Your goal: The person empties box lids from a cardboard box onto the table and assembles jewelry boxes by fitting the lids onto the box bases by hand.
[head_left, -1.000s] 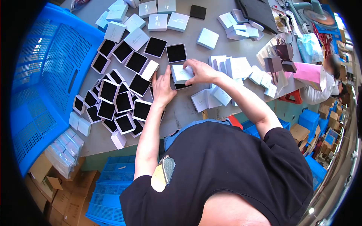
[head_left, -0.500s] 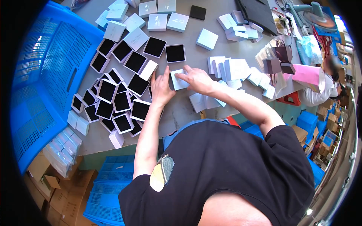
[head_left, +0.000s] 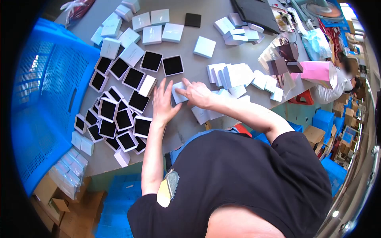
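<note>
Between my hands a pale blue box with its lid on (head_left: 179, 95) lies flat on the grey table. My right hand (head_left: 196, 94) rests on its right part, fingers over the top and apart. At the box's left side is my left hand (head_left: 164, 103), with its fingers spread and the thumb near the box's lower edge. Open boxes with black inserts (head_left: 124, 119) are heaped left of my left hand. Just beyond my hands lies another open box (head_left: 173, 65). White lids (head_left: 236, 75) lie in overlapping piles to the right of my right hand.
A large blue crate (head_left: 59, 99) stands at the left edge. More pale boxes (head_left: 152, 35) lie at the back, near a black pad (head_left: 193, 20). Dark small bags (head_left: 287, 51), a pink bag (head_left: 317, 72) and a seated person (head_left: 335, 85) are at the right.
The pale lid now sits down over the box that showed dark beneath it. My left hand's fingers have spread wider, and my right hand lies flatter on the lid. The whole view has shifted slightly.
</note>
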Demonstrator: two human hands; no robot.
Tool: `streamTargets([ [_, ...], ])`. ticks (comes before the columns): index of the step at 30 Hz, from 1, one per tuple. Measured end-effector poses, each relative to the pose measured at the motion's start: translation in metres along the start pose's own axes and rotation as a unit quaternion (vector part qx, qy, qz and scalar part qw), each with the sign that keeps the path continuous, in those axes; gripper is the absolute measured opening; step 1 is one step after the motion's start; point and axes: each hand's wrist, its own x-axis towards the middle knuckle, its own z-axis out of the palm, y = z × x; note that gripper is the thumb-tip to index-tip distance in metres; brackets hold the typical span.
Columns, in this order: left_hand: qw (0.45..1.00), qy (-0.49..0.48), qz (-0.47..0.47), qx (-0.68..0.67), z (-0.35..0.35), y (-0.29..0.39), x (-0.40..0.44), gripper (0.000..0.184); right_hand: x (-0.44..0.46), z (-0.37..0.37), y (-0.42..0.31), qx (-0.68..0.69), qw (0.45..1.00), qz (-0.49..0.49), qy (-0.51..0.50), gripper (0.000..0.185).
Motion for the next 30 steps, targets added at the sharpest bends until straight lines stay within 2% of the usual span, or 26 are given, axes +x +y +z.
streamTargets([
  [3, 1.000, -0.020, 0.007, 0.021, -0.008, -0.007, -0.005, 0.093, 0.003, -0.030, 0.040, 0.088, 0.981, -0.087, 0.152, 0.043],
  [5, 0.999, -0.034, 0.009, 0.034, -0.006, -0.004, -0.004, 0.094, 0.008, -0.069, 0.108, 0.036, 0.987, -0.030, 0.153, 0.033],
  [6, 0.998, -0.040, 0.012, 0.036, -0.003, -0.003, -0.002, 0.094, 0.003, -0.088, 0.137, 0.016, 0.975, 0.050, 0.215, 0.029],
  [7, 0.998, -0.044, 0.016, 0.039, 0.000, -0.001, 0.001, 0.094, -0.002, -0.107, 0.159, -0.057, 0.968, 0.166, 0.177, 0.026],
  [8, 0.997, -0.031, 0.024, 0.061, 0.004, 0.001, 0.004, 0.092, -0.004, -0.103, 0.199, -0.151, 0.952, 0.239, 0.117, 0.030],
  [9, 0.997, -0.043, 0.015, 0.059, 0.008, 0.000, 0.005, 0.090, -0.011, -0.089, 0.236, -0.174, 0.935, 0.279, 0.136, 0.034],
  [10, 0.997, -0.054, 0.005, 0.057, 0.011, -0.001, 0.007, 0.089, -0.017, -0.084, 0.257, -0.161, 0.936, 0.290, 0.115, 0.037],
  [12, 0.996, -0.058, 0.001, 0.060, 0.018, -0.007, 0.009, 0.082, -0.019, -0.067, 0.285, -0.159, 0.936, 0.273, 0.153, 0.034],
  [13, 0.997, -0.055, -0.011, 0.053, 0.018, -0.009, 0.013, 0.081, -0.017, -0.066, 0.284, -0.152, 0.937, 0.267, 0.168, 0.034],
  [16, 0.998, -0.050, -0.031, 0.029, 0.015, -0.012, 0.016, 0.078, -0.012, -0.087, 0.247, -0.184, 0.953, 0.168, 0.170, 0.015],
  [19, 0.999, -0.047, -0.021, 0.012, 0.014, -0.015, 0.017, 0.079, 0.001, -0.093, 0.238, -0.184, 0.953, 0.184, 0.156, 0.016],
  [22, 0.999, -0.043, -0.029, -0.006, 0.012, -0.016, 0.015, 0.080, 0.008, -0.124, 0.196, -0.184, 0.960, 0.188, 0.096, 0.015],
  [25, 1.000, -0.007, 0.000, 0.001, 0.021, -0.027, 0.012, 0.086, 0.016, -0.132, 0.136, -0.081, 0.976, 0.166, 0.115, 0.017],
  [26, 0.999, -0.017, -0.029, -0.025, 0.021, -0.027, 0.011, 0.090, 0.019, -0.135, 0.110, -0.052, 0.982, 0.144, 0.106, 0.023],
  [27, 0.997, -0.027, -0.057, -0.052, 0.021, -0.027, 0.011, 0.094, 0.024, -0.132, 0.078, -0.022, 0.983, 0.137, 0.117, 0.027],
  [28, 0.993, -0.037, -0.083, -0.077, 0.020, -0.027, 0.011, 0.098, 0.029, -0.106, 0.064, -0.051, 0.975, 0.055, 0.210, 0.024],
  [29, 0.991, -0.055, -0.101, -0.064, 0.020, -0.027, 0.011, 0.102, 0.040, -0.059, 0.059, -0.145, 0.952, 0.016, 0.270, 0.015],
  [30, 0.989, -0.072, -0.119, -0.050, 0.019, -0.028, 0.012, 0.107, 0.036, -0.047, 0.037, -0.116, 0.954, -0.022, 0.275, 0.009],
])
